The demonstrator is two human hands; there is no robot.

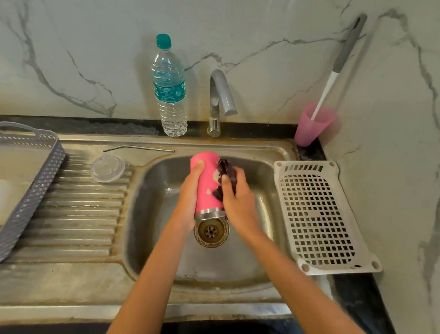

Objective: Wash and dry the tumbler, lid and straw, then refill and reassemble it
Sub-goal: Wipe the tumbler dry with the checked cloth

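Steel kitchen sink (152, 227), marble wall (91, 49) behind: left grip (189, 190) wrapped round pink tumbler (207, 189) over drain (211, 231); right grip (237, 197) clutches dark cloth (225, 171) against it; lid (107, 168), straw (138, 148) well left of grips

One tumbler (206, 184), one lid (107, 168), one straw (138, 149), one cloth (226, 175), one bottle (170, 88), one cup (310, 129), one tap (220, 95), two baskets (45, 175) (337, 267).

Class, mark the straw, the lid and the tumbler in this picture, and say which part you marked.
straw (143, 148), head view, middle of the metal tube.
lid (107, 168), head view, centre of its clear top.
tumbler (206, 177), head view, pink side wall.
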